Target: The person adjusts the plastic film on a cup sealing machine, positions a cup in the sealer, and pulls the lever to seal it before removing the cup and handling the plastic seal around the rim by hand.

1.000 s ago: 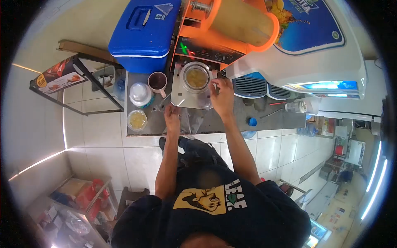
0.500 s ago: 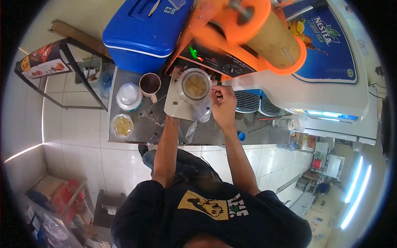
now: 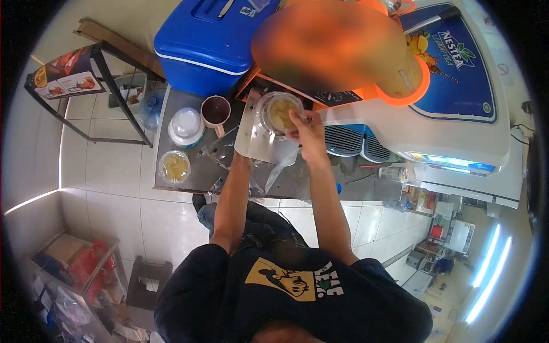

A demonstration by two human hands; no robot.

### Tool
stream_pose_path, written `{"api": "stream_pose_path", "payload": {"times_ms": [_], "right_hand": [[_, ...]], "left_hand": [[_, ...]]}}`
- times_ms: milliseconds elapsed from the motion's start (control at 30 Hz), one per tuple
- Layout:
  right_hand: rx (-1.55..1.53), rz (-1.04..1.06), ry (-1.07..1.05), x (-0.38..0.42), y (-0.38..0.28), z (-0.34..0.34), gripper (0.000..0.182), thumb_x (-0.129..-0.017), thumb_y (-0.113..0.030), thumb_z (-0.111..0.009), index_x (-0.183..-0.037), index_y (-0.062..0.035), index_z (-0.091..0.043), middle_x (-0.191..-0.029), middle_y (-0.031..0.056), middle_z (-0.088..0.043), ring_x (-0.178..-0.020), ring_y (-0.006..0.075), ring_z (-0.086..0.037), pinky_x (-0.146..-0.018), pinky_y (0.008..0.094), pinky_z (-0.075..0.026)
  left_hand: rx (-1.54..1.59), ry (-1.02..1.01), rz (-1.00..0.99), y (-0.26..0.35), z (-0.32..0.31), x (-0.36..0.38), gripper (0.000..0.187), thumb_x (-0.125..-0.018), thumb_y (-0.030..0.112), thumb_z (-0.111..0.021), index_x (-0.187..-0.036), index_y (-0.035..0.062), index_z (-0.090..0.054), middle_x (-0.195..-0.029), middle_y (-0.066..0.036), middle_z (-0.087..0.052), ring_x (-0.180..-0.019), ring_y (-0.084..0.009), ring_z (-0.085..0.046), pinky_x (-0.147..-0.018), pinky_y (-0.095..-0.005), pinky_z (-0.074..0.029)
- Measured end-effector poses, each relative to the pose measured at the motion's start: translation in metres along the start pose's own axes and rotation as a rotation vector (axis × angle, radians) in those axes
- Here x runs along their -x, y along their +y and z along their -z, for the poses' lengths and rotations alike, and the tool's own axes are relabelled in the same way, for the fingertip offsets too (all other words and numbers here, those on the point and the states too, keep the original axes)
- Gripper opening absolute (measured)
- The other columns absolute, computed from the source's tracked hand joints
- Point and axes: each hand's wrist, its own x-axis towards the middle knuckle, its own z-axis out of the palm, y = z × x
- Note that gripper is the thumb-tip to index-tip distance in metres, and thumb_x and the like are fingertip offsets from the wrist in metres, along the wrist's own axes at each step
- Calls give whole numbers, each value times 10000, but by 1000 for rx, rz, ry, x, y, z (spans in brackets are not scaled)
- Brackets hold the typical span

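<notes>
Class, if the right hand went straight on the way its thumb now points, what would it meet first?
The clear cup with yellowish contents comes first: the right hand seems to be gripping its edge, though one view leaves exact depth unclear.

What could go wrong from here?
1. The right hand grips the clear cup near its rim; it might slip or tip over the metal plate.
2. The mug stands close beside the plate; a sideways bump could knock it.
3. The other cup sits near the counter's front edge and might get brushed off.
</notes>
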Motion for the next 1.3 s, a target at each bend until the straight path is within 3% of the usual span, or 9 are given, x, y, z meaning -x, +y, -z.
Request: {"api": "stream_pose_path", "payload": {"times_ms": [67,433,533,600,700,867,967,1100,1300], "right_hand": [[-153,-248,-25,5,-14,2,360,-850,-252,-781,-1068,-41,-589,-843,77,-660,-583,141,-634,-478,225,-495],[-516,-394,-141,-14,-11,39,217,-897,-161,-713,-1084,-82,-636,-852,38,-659,-645,128,-614,-487,211,-493],[-496,-404,-202,-16,-15,42,209,-903,-150,-699,-1087,-76,-629,-870,31,-645,-608,118,-562,-537,224,-508],[-478,-401,-163,-15,-17,43,203,-907,-147,-694,-1082,-72,-625,-877,30,-634,-583,122,-537,-547,231,-493],[-454,-403,-117,-4,-33,33,199,-906,-150,-695,-1076,-72,-626,-860,31,-637,-570,126,-559,-515,227,-487],[-476,-394,-202,0,-26,34,185,-902,-143,-699,-1061,-75,-634,-871,37,-654,-578,132,-594,-479,219,-487],[-497,-361,-181,3,-18,31,167,-897,-125,-701,-1044,-78,-639,-861,38,-663,-558,140,-601,-493,223,-501],[-516,-427,-151,6,-21,31,171,-892,-133,-709,-1037,-84,-634,-886,37,-651,-552,140,-597,-500,218,-500],[-508,-445,-233,15,-30,40,194,-901,-202,-711,-1026,-93,-611,-937,12,-602,-620,137,-605,-562,258,-515]], "left_hand": [[-5,-1,7,2,-3,0,298,-1008,201,-452,-1234,53,-580,-1133,-78,-645,-1026,-180,-628,-894,-329,-522],[-198,180,-17,8,8,31,296,-1010,216,-453,-1212,53,-594,-1108,-79,-651,-997,-180,-631,-863,-328,-526],[-988,545,-513,-4,11,78,256,-1002,220,-484,-1094,33,-632,-970,-64,-644,-871,-164,-603,-723,-312,-498],[-1144,930,-872,-10,-61,124,174,-963,165,-554,-992,16,-640,-838,-77,-601,-774,-186,-555,-672,-315,-449],[-1639,609,-667,5,-131,135,244,-849,76,-683,-1077,25,-615,-904,-130,-601,-883,-245,-581,-753,-344,-479],[-1972,121,-639,18,-167,54,825,-600,92,-849,-1326,10,-465,-1283,-205,-531,-1193,-390,-474,-1001,-460,-424],[-2004,13,-397,17,-157,34,922,-563,137,-875,-1357,-13,-429,-1345,-218,-500,-1257,-422,-434,-1077,-473,-358],[-2050,-139,-376,17,-140,24,957,-552,155,-882,-1370,-7,-413,-1361,-224,-490,-1304,-432,-407,-1107,-469,-333],[-1925,-18,-287,8,-155,30,883,-568,167,-875,-1335,21,-464,-1344,-186,-519,-1306,-426,-419,-1115,-493,-303]]}}
